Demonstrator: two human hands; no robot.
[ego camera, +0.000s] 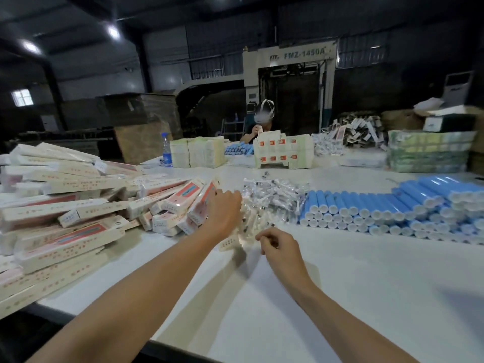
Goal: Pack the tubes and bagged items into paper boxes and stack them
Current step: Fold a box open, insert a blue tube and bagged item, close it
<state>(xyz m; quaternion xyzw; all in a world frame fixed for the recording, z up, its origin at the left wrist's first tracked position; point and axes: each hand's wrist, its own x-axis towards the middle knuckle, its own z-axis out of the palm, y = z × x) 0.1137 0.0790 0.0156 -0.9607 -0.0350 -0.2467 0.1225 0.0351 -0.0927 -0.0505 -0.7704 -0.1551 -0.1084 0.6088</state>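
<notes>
Nearest you, your right hand (279,244) has its fingers curled, pinching what looks like a clear bagged item (252,231) right at the end of a paper box (230,243). It's blurry there, so take that loosely. Your left hand (225,213), just beyond, is curled over that same box and holds it above the white table (340,297).

Left of that, the heap of closed boxes (78,205) is already big, but it's a loose jumble, not a tidy stack. Further in, the pile of bagged items (275,195) sits centre and the blue tubes (392,208) lie in rows on the right, plenty of both. So I'd say you're well in, with loads left to pack and stack.

Far side: a water bottle (167,150) and another person (262,121).
</notes>
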